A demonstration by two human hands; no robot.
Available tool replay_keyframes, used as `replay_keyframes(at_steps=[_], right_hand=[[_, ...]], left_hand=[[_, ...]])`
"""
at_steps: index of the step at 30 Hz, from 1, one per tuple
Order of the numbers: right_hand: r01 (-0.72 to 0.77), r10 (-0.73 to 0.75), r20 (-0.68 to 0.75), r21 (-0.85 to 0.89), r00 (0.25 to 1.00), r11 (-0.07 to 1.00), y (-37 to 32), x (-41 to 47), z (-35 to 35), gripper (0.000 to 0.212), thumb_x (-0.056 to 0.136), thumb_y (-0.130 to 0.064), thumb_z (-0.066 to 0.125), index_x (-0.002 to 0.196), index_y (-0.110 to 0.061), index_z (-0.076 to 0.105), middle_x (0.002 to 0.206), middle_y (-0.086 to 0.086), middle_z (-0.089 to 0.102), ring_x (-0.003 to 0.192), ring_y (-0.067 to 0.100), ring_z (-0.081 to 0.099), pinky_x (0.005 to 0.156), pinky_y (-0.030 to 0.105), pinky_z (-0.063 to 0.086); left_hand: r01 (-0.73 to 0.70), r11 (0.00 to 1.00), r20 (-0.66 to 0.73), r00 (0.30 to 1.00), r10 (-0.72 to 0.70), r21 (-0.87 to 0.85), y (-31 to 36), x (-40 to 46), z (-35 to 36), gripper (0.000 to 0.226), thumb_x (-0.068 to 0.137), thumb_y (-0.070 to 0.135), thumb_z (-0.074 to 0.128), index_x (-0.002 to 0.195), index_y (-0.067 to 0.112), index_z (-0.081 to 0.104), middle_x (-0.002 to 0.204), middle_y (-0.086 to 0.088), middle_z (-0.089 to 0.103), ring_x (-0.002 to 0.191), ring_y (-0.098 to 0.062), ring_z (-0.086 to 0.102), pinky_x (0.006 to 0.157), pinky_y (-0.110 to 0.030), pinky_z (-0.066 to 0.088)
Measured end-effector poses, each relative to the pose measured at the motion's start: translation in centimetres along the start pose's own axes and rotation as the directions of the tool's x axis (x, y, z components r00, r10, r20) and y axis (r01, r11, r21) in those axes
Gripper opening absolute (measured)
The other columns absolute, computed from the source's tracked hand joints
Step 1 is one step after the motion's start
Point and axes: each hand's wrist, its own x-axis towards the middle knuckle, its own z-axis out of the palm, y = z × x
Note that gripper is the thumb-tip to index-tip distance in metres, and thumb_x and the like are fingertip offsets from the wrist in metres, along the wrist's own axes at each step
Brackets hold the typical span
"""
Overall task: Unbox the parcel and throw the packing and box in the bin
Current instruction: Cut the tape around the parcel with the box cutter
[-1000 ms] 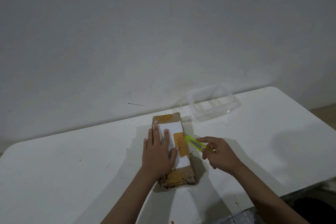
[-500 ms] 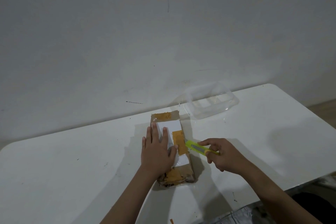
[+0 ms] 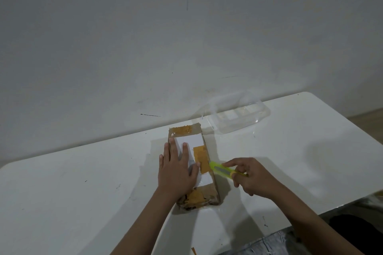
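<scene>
Your left hand (image 3: 176,174) lies flat, fingers spread, pressing the parcel (image 3: 193,164) on the white table (image 3: 83,192), mid-surface near the wall (image 3: 186,37). Your right hand (image 3: 256,178) is clenched round a green cutter (image 3: 222,170), its tip at the parcel's right edge. A clear tray (image 3: 238,119) sits beyond, against the scuffed grey wall. The tabletop shows dark marks.
</scene>
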Motion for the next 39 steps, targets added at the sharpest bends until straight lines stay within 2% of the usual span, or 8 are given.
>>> replay_keyframes(at_steps=[3,9,13,18,20,25,34,39], right_hand=[[-0.023,0.022,0.053,0.019,0.998,1.0,0.0,-0.6,0.3,0.031,0.089,-0.005,0.053,0.111,-0.024,0.064,0.065,0.009,0.063,0.032,0.006,0.041,0.04,0.022,0.037],[-0.03,0.028,0.056,0.022,0.998,0.999,-0.1,-1.2,-0.1,0.032,0.088,-0.004,0.052,0.108,-0.025,0.065,0.064,0.008,0.062,0.032,0.006,0.039,0.04,0.021,0.037],[-0.025,0.025,0.041,0.01,0.999,1.0,0.0,-1.8,-1.5,0.034,0.087,0.0,0.053,0.104,-0.026,0.067,0.061,0.006,0.063,0.032,0.009,0.038,0.039,0.021,0.036],[0.025,-0.024,-0.074,0.014,0.997,1.0,0.7,-2.2,-2.3,0.036,0.087,0.002,0.053,0.102,-0.027,0.067,0.058,0.005,0.064,0.03,0.011,0.037,0.039,0.022,0.037],[0.052,-0.05,-0.124,0.018,0.991,0.998,0.8,-2.2,-2.2,0.035,0.087,0.002,0.054,0.104,-0.026,0.067,0.058,0.004,0.064,0.031,0.011,0.037,0.039,0.022,0.037],[0.057,-0.052,-0.186,0.021,0.981,0.998,0.8,-1.4,-1.2,0.031,0.09,-0.003,0.054,0.112,-0.023,0.064,0.066,0.007,0.063,0.034,0.004,0.043,0.038,0.02,0.038],[0.08,-0.085,-0.252,-0.031,0.964,0.996,0.8,0.5,0.5,0.026,0.087,-0.008,0.063,0.109,-0.02,0.067,0.057,0.001,0.059,0.044,0.003,0.054,0.038,0.009,0.037],[0.081,-0.078,-0.282,-0.002,0.956,0.997,0.4,1.2,0.8,0.021,0.086,-0.015,0.065,0.106,-0.022,0.067,0.061,0.009,0.06,0.042,0.008,0.05,0.036,0.017,0.039]], left_hand=[[0.017,1.0,0.014,1.0,-0.017,-0.023,0.0,0.2,0.0,0.075,0.088,0.061,0.015,0.151,0.021,0.002,0.157,-0.017,-0.013,0.145,-0.034,-0.01,0.116,-0.048,0.004],[0.006,0.999,0.008,1.0,-0.006,-0.042,0.0,0.1,-0.1,0.071,0.094,0.057,0.027,0.151,0.022,0.002,0.157,-0.016,-0.013,0.145,-0.033,-0.011,0.116,-0.048,0.004],[0.005,0.999,0.004,1.0,-0.005,-0.043,0.0,0.1,-0.1,0.074,0.09,0.061,0.02,0.151,0.021,0.003,0.158,-0.016,-0.012,0.145,-0.033,-0.01,0.116,-0.048,0.004],[0.004,0.999,-0.006,1.0,-0.004,-0.048,0.1,0.1,-0.1,0.079,0.086,0.065,0.012,0.151,0.02,0.005,0.157,-0.017,-0.012,0.145,-0.033,-0.01,0.116,-0.049,0.005],[0.002,0.999,-0.012,1.0,-0.003,-0.034,0.1,0.0,-0.1,0.089,0.076,0.068,-0.001,0.151,0.021,0.005,0.158,-0.017,-0.011,0.145,-0.034,-0.009,0.116,-0.049,0.007],[0.004,0.999,-0.009,1.0,-0.005,-0.032,0.2,0.0,-0.1,0.093,0.071,0.068,-0.005,0.151,0.021,0.003,0.158,-0.016,-0.012,0.145,-0.033,-0.009,0.117,-0.048,0.006],[0.011,1.0,-0.006,1.0,-0.011,-0.025,0.2,0.0,-0.1,0.085,0.079,0.067,0.001,0.151,0.021,0.003,0.158,-0.016,-0.011,0.145,-0.033,-0.009,0.116,-0.048,0.006],[0.01,1.0,-0.003,1.0,-0.01,-0.018,0.1,0.0,-0.1,0.074,0.089,0.061,0.017,0.151,0.022,0.001,0.158,-0.015,-0.012,0.145,-0.033,-0.01,0.117,-0.047,0.004]])
